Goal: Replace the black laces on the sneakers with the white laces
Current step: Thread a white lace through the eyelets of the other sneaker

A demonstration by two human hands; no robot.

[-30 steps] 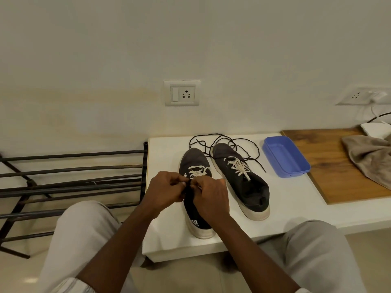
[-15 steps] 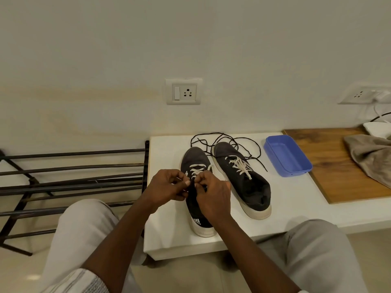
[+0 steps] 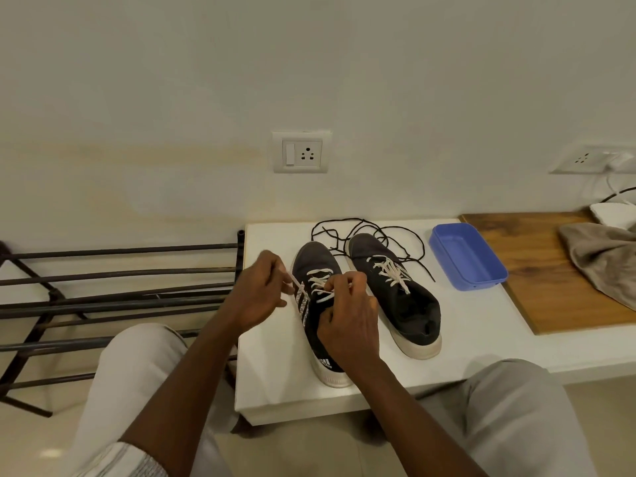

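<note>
Two dark sneakers stand side by side on a white table (image 3: 481,346), toes toward the wall. The left sneaker (image 3: 315,266) carries a white lace (image 3: 320,274) across its upper eyelets. My left hand (image 3: 256,297) pinches one end of that lace and holds it out to the left of the shoe. My right hand (image 3: 347,321) lies over the shoe's tongue and pinches the other end. The right sneaker (image 3: 409,304) is laced in white. Loose black laces (image 3: 364,228) lie tangled behind both toes.
A blue plastic tray (image 3: 468,259) sits right of the sneakers. Further right lies a wooden board (image 3: 550,287) with a beige cloth (image 3: 602,259) on it. A black metal rack (image 3: 103,287) stands left of the table. My knees are at the table's front edge.
My hands were bunched together over the left sneaker. Now the left hand has pulled out to the left, drawing a lace end taut, and the shoe's white side stripes show.
</note>
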